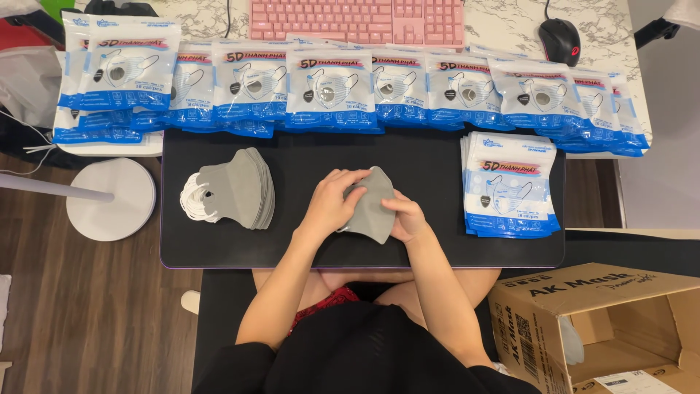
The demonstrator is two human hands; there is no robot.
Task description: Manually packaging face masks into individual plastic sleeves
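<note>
From the head camera, looking straight down: both hands are on a small bundle of grey masks (373, 206) at the middle of a black mat (306, 244). The left hand (332, 203) is curled over the bundle's left edge, fingers wrapped onto the top, gripping it. The right hand (407, 218) is closed on the lower right edge, thumb on top, pinching it. The bundle sits just above the mat's surface, between the two hands, its point aimed down toward the person's lap.

To the left on the mat lies a fanned stack of grey masks (240, 188), white ear loops (193, 198) bunched at its left end, well apart from the hands. To the right, a pile of empty blue-and-white pouches (510, 186) rests on the mat's right end, near the right hand but not touching.

Along the far edge of the mat runs a row of filled blue-and-white mask packs (328, 91), overlapping each other from left to right. Behind them a pink keyboard (357, 20) and a black mouse (560, 38) sit on a marbled desk (503, 25).

Lower right, an open cardboard box (583, 321) lies on its side. At the left, a round white stand base (111, 198) sits on the wooden floor (80, 314).
</note>
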